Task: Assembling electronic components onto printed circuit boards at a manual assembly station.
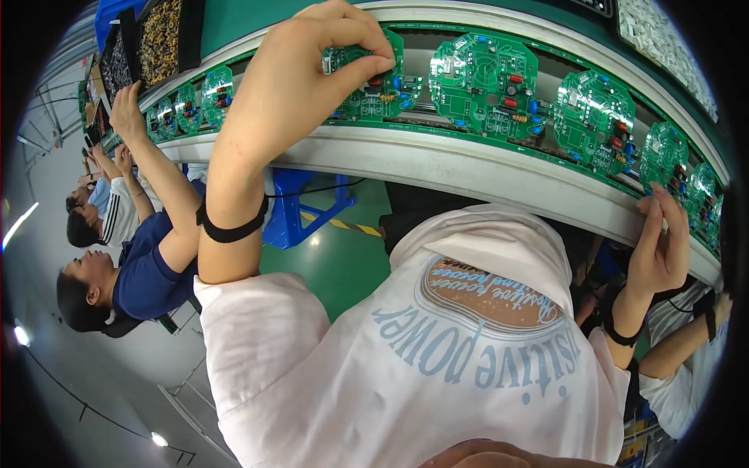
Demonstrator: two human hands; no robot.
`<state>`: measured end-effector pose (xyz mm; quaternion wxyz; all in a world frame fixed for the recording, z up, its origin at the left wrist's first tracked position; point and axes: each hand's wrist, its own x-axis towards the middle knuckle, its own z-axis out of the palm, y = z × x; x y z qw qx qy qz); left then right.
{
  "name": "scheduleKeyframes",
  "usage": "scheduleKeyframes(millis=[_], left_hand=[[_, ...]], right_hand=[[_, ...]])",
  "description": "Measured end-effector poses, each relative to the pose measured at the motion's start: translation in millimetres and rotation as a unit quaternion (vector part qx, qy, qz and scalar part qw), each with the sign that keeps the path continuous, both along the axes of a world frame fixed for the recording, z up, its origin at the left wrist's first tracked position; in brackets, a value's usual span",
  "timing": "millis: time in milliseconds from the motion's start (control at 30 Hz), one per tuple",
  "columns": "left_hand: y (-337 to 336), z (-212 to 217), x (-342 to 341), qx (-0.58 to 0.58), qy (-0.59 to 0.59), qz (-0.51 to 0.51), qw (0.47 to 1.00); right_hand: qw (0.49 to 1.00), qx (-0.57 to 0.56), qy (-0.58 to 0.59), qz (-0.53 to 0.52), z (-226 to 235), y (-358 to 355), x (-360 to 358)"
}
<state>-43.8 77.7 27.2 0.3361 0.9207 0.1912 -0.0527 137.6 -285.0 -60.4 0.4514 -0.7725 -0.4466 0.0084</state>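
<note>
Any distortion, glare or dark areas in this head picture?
Head view: fisheye bend, the metal rail arching and green circuit boards looking smaller toward the sides; head view: black corners; head view: glare on the green floor, a lamp shining white at lower left.

Looked down from head height through a wide fisheye, nearer the bare left hand (308, 66) than the bare right hand (663, 242), catching the white cloth T-shirt (421, 382) behind both.

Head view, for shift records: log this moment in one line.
left hand: over circuit board, grip unclear | right hand: near metal rail, grip unclear
</note>
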Motion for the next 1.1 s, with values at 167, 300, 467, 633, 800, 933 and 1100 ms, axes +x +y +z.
scheduleKeyframes(millis=[167,300,467,633,800,933,1100], left_hand=[[14.0,-28.0,-4.1,-0.053,-0.149,-0.067,0.985],[27.4,-54.9,-5.3,-0.127,-0.402,-0.201,0.884],[7.9,-15.2,0.4,-0.019,-0.171,-0.107,0.979],[9.9,-3.3,-9.4,0.051,-0.011,-0.077,0.996],[14.4,-20.4,-12.5,0.105,-0.065,-0.111,0.986],[13.0,-20.0,-10.6,0.125,-0.068,-0.125,0.982],[11.7,-21.1,-11.6,0.130,-0.090,-0.125,0.979]], right_hand=[[1.000,-0.009,-0.005,-0.006,1.2,3.0,-0.5],[1.000,-0.007,-0.004,-0.004,0.6,4.5,0.5],[0.999,-0.022,-0.023,-0.009,-1.4,3.2,2.6],[1.000,-0.018,-0.021,-0.007,-3.3,3.0,3.2],[1.000,-0.016,-0.026,-0.003,-2.9,4.5,3.0],[1.000,-0.017,-0.012,-0.012,-1.9,7.2,1.4],[1.000,-0.015,-0.020,-0.016,0.0,10.5,0.2]])
